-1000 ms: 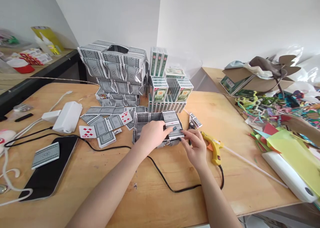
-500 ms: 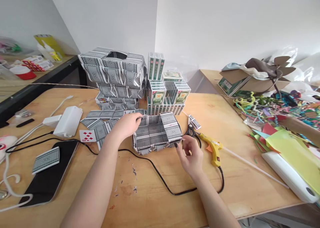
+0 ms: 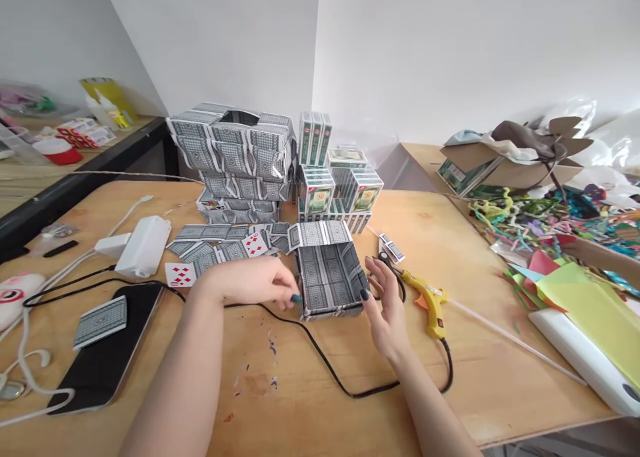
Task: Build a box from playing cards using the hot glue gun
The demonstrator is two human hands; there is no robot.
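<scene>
Wooden tabletop (image 3: pixel 290 410) under a rectangular box (image 3: pixel 327 278), probably glossy card.

On the wooden bench (image 3: pixel 310 417), the open rectangular grey playing-card box (image 3: pixel 325 270) sits between my left grip (image 3: pixel 267 282) and my right grip (image 3: pixel 387 310). Behind it stand the tall grey card stack (image 3: pixel 235 147), left, and green-and-white card packs (image 3: pixel 319 200), right. The yellow plastic glue gun (image 3: pixel 434 310) lies right; left, one grey-backed card (image 3: pixel 101 320) lies partly on the flat black slab (image 3: pixel 97 380).
</scene>
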